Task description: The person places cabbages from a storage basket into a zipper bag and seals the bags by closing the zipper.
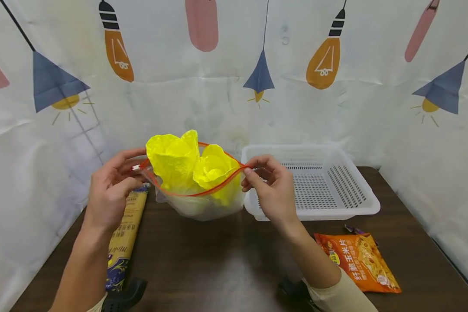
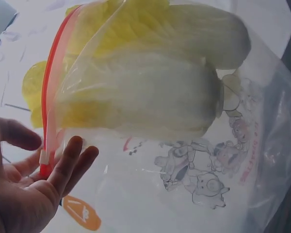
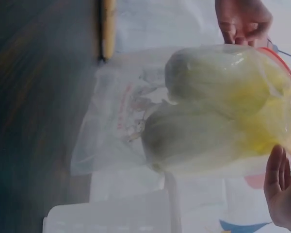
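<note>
Between both hands is a clear zip bag (image 1: 203,210) with a red-orange zip edge, its mouth spread apart. Two napa cabbages (image 1: 173,160) stand inside, yellow leaves poking out of the mouth and pale stem ends down in the bag. My left hand (image 1: 111,186) holds the left end of the zip, by the white slider (image 2: 44,158). At the opposite end, my right hand (image 1: 271,184) pinches the zip edge between thumb and fingers. Cartoon figures (image 2: 203,179) are printed on the bag's lower part, seen in the left wrist view.
A white slotted plastic basket (image 1: 359,210) stands behind the right hand on the dark wooden table (image 1: 203,268). An orange snack bag (image 1: 368,264) lies front right, with a small purple wrapper (image 1: 355,229) behind it. Under the left forearm lies a long gold-and-blue packet (image 1: 126,234).
</note>
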`<move>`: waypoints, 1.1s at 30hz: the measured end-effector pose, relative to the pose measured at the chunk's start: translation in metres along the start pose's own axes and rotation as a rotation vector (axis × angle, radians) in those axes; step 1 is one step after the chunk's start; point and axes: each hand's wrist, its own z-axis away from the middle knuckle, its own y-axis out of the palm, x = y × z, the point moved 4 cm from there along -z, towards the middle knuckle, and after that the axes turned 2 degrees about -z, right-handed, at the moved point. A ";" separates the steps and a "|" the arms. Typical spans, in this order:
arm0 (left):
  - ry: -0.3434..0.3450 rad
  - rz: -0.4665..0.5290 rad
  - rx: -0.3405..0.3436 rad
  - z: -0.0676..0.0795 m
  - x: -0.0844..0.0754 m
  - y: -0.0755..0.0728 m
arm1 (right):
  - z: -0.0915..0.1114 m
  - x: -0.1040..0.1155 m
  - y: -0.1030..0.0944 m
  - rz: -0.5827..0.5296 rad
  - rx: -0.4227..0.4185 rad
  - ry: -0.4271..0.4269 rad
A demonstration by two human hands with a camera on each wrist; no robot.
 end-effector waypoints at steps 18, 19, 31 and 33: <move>0.064 0.036 0.002 -0.008 -0.002 -0.002 | -0.016 -0.004 -0.005 -0.190 -0.111 -0.040; 0.073 0.043 0.009 -0.008 -0.002 -0.003 | -0.016 -0.003 -0.005 -0.180 -0.095 -0.039; 0.042 0.052 0.044 -0.006 -0.001 -0.009 | -0.018 0.002 -0.007 -0.240 0.045 0.047; 0.062 0.135 0.075 -0.005 0.000 -0.010 | -0.018 0.002 -0.008 -0.266 0.041 0.063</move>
